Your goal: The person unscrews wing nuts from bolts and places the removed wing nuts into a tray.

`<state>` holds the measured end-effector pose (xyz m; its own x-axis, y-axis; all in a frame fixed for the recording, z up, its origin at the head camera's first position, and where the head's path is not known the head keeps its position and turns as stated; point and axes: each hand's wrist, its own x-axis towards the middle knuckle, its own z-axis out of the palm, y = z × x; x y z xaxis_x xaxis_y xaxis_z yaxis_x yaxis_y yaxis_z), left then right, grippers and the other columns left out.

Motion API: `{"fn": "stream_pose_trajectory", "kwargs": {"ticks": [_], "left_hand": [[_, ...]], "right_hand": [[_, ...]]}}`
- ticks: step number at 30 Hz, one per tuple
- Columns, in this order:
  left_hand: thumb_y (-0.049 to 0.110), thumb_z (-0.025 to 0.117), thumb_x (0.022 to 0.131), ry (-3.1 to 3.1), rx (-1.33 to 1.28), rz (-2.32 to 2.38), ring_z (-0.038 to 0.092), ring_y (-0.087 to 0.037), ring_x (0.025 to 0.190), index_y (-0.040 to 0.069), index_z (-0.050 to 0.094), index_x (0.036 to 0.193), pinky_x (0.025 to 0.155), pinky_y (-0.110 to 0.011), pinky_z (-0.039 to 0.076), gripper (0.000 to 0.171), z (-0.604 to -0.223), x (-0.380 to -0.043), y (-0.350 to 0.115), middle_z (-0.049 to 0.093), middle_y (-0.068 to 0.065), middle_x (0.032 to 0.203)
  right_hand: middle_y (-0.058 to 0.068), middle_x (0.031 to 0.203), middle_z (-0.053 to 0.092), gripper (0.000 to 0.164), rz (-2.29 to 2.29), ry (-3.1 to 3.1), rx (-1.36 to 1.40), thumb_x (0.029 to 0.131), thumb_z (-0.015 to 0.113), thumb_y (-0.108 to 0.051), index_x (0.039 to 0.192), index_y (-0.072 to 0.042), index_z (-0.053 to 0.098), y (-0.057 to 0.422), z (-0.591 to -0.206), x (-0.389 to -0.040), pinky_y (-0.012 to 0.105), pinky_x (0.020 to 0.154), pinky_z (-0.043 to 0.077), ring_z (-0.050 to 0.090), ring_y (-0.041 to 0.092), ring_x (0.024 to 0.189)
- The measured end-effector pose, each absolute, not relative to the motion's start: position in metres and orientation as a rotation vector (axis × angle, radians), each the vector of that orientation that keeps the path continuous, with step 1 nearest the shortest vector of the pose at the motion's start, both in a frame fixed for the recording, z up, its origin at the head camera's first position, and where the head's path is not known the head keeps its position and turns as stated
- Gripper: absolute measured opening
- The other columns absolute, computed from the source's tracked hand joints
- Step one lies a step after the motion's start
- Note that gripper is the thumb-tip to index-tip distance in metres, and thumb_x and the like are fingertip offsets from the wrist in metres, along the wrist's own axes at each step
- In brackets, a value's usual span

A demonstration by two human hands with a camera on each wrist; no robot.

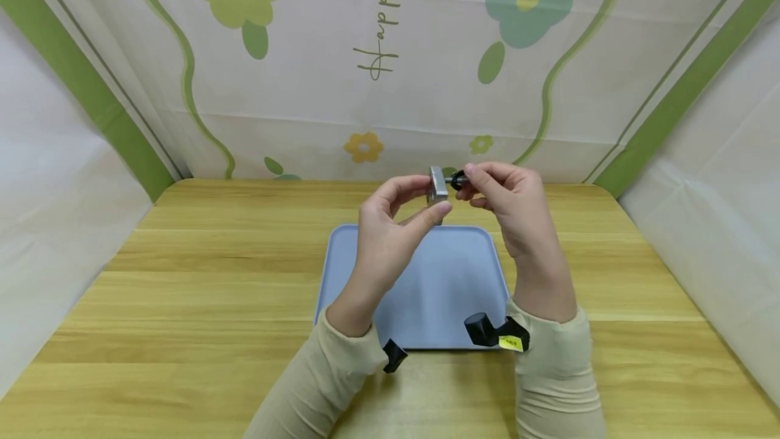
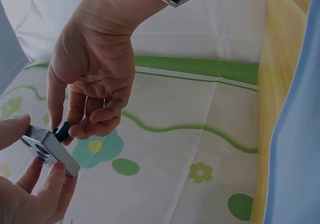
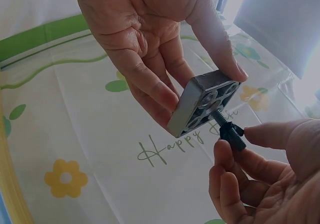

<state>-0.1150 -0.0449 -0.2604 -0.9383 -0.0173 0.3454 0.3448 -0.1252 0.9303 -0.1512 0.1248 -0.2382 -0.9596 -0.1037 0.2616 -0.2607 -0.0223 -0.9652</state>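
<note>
Above the far edge of the blue tray, the left hand is gripping a metal block between thumb and fingers, while the right hand is pinching a dark winged nut on a threaded bolt. Fingertips are partly hiding the nut, and the bolt's inner end is disappearing at the block, its depth impossible to make out.
</note>
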Motion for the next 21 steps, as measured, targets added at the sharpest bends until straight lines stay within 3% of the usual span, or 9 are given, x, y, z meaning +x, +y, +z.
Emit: {"fn": "stream_pose_trajectory", "kwargs": {"ticks": [21], "left_hand": [[0.003,0.077,0.085,-1.882,-0.349,-2.171,0.062,-0.02,0.115,-0.001,0.065,0.117,0.089,-0.03,0.06,0.035,-0.2595,-0.115,-0.0465,0.064,-0.012,0.119]], "right_hand": [[-0.007,0.083,0.074,0.029,2.239,-2.076,0.517,0.097,0.06,-0.003,0.084,-0.023,0.078,0.1277,-0.2368,-0.1497,0.02,0.083,0.057,0.069,0.006,0.083]]}}
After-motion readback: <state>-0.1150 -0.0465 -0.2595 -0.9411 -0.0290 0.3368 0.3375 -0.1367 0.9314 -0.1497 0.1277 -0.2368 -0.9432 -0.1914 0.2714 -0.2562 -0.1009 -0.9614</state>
